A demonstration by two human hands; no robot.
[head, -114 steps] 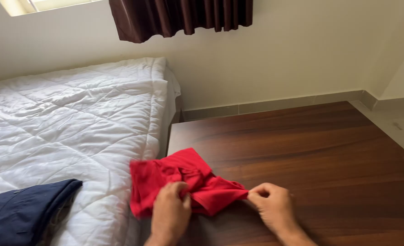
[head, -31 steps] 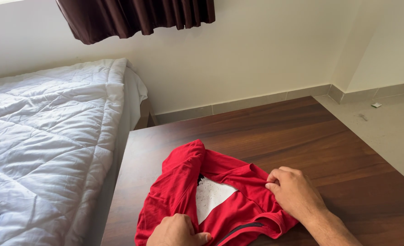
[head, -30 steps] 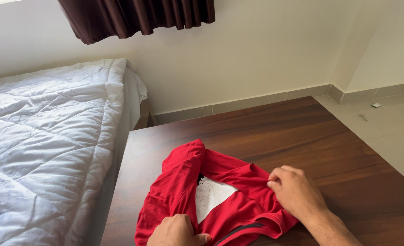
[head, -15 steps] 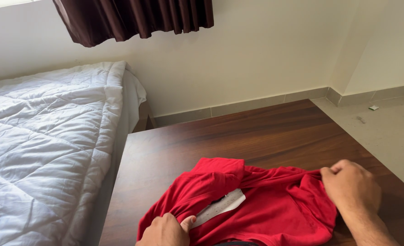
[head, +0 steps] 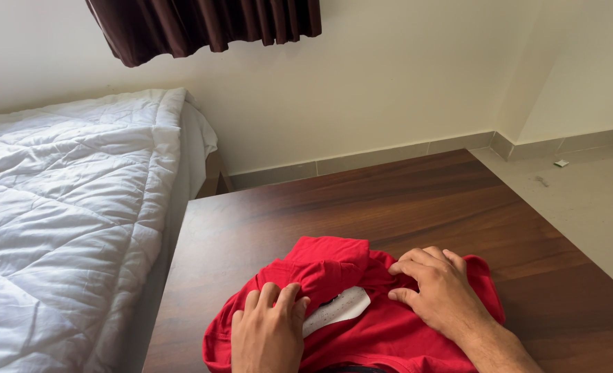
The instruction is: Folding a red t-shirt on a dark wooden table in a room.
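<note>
While both hands press down on it, the red garment (head: 389, 324) lies bunched on the dark wooden table (head: 362, 207), close to the table's near edge and roughly midway between its left and right edges. The left hand (head: 268, 335) lies palm down on the cloth's left part, fingers loosely together and slightly bent, its fingertips touching a fold beside a white label (head: 337, 309) that shows on the fabric. The right hand (head: 441, 290) rests on the right part of the garment, fingers curled and pinching a ridge of red cloth just beside that label. Neither hand lifts the cloth off the wood. A rumpled hump of fabric rises between the two hands, towards the table's far edge. Beside the table's left edge stands a bed with a white quilted duvet (head: 64, 228). Above it, at the wall, hangs a dark brown curtain (head: 203, 24). Off the right edge, pale floor tiles (head: 583, 200) meet the skirting.
</note>
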